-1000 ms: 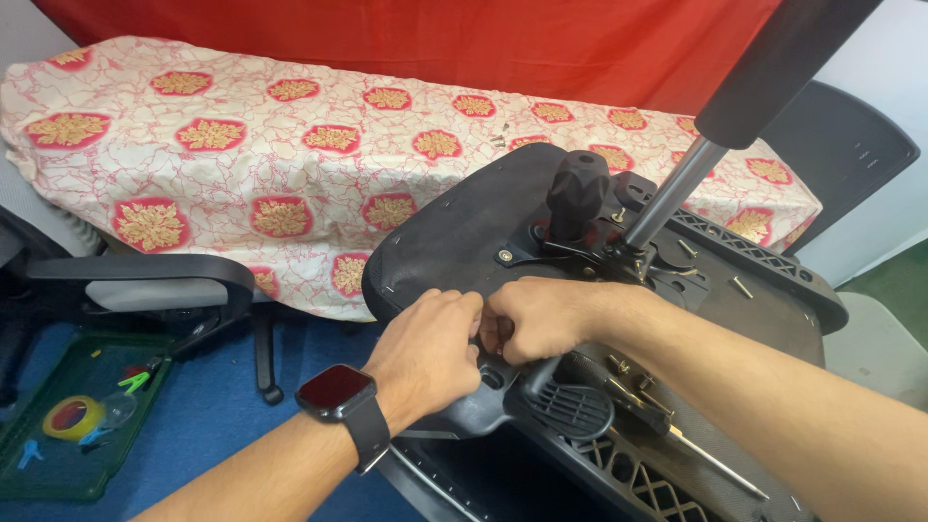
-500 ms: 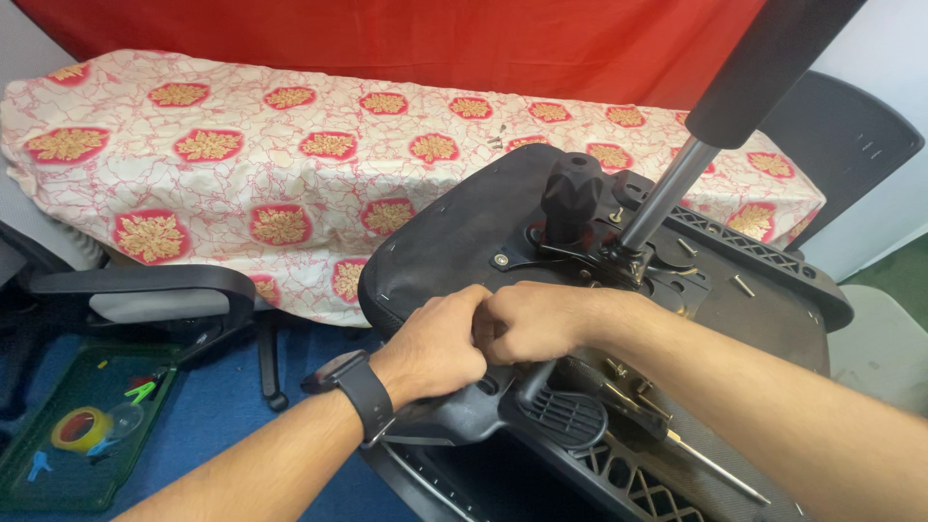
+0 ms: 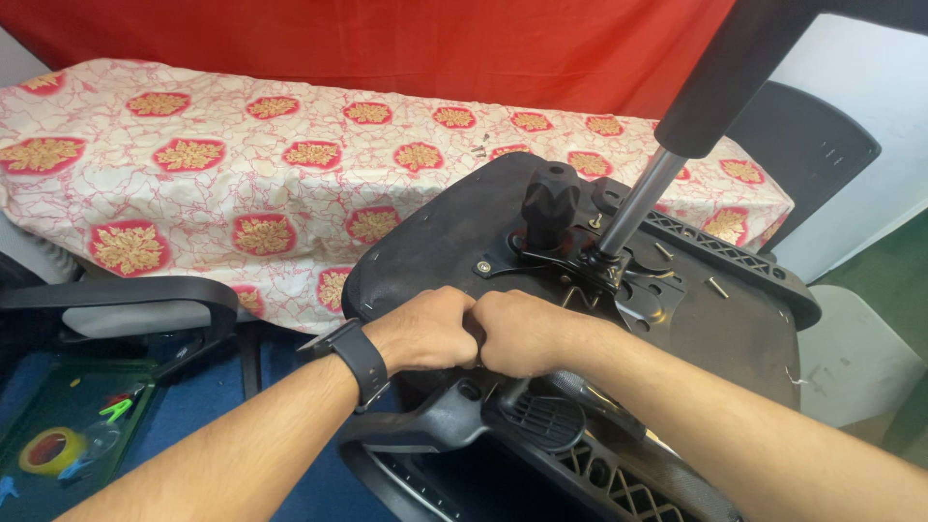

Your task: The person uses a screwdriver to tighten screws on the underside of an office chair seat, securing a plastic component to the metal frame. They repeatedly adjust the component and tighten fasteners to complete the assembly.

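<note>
A black office chair seat point(image 3: 435, 232) lies upside down in front of me, its gas lift column point(image 3: 638, 208) sticking up and to the right. My left hand point(image 3: 425, 329), with a black watch point(image 3: 356, 360) on the wrist, and my right hand point(image 3: 527, 333) are both curled into fists. They press knuckle to knuckle at the seat's near edge, just above a grey armrest bracket point(image 3: 430, 425). Whatever is inside the fists is hidden. A black knob point(image 3: 551, 198) stands beside the column's base.
Behind the seat is a table under a white cloth with red and gold medallions point(image 3: 193, 184), and a red curtain point(image 3: 387, 48). Another chair's armrest point(image 3: 116, 295) is at left, above a green floor tray point(image 3: 58, 445) holding a tape roll. Loose screws point(image 3: 716, 287) lie on the seat underside.
My two hands have closed tighter against each other and shifted slightly right along the seat's edge. The view has drifted a little; the chair has not moved.
</note>
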